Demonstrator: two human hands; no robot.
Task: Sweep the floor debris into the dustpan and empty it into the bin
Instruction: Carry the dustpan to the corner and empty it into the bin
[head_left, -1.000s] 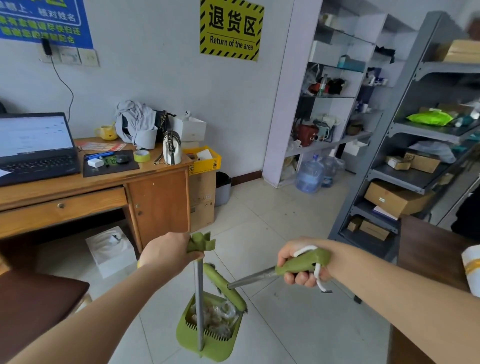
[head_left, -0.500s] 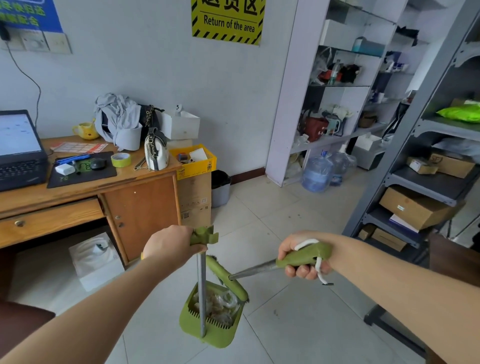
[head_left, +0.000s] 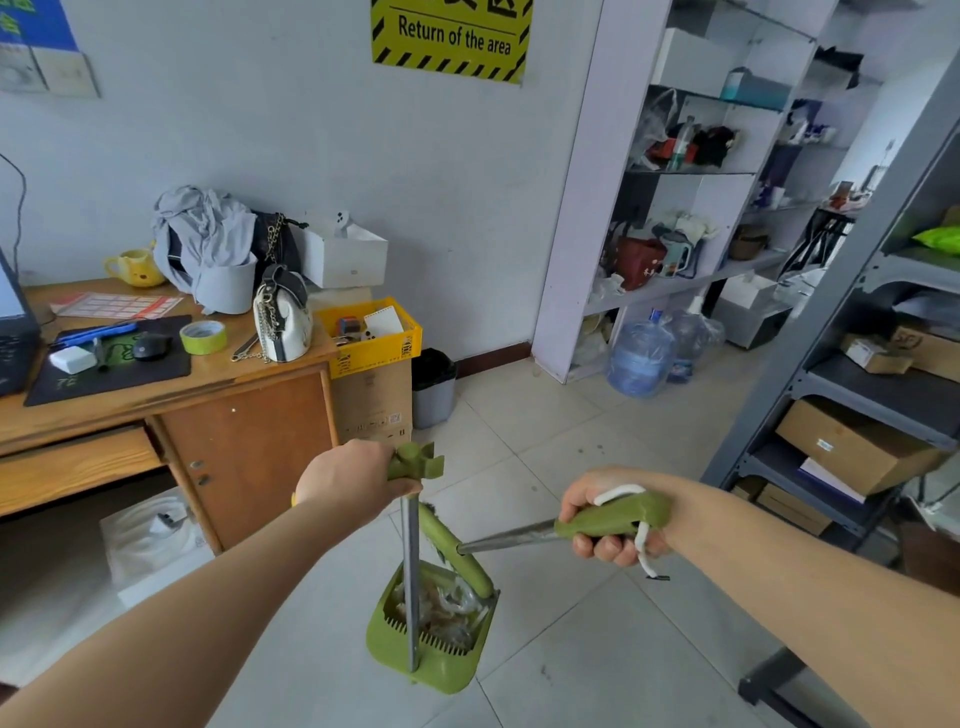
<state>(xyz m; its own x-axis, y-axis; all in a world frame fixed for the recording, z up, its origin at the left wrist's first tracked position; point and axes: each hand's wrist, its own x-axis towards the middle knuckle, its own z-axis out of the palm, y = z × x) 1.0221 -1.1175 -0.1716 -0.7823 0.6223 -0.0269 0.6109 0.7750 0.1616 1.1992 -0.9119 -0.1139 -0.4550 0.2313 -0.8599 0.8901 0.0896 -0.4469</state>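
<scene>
The left hand (head_left: 358, 480) grips the upright pole of the green plastic dustpan (head_left: 393, 646), retaining pale debris (head_left: 451, 605). The right hand (head_left: 609, 527) grips the green-handled broom (head_left: 511, 543), head apparently blocking the pan mouth.

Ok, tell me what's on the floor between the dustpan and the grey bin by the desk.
Only bare tile shows between the dustpan and the bin, in the head view; a cardboard box stands beside the bin.

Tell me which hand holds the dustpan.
The left hand: it grips the upright pole of the dustpan, while the right hand grips the slanted broom handle.
</scene>
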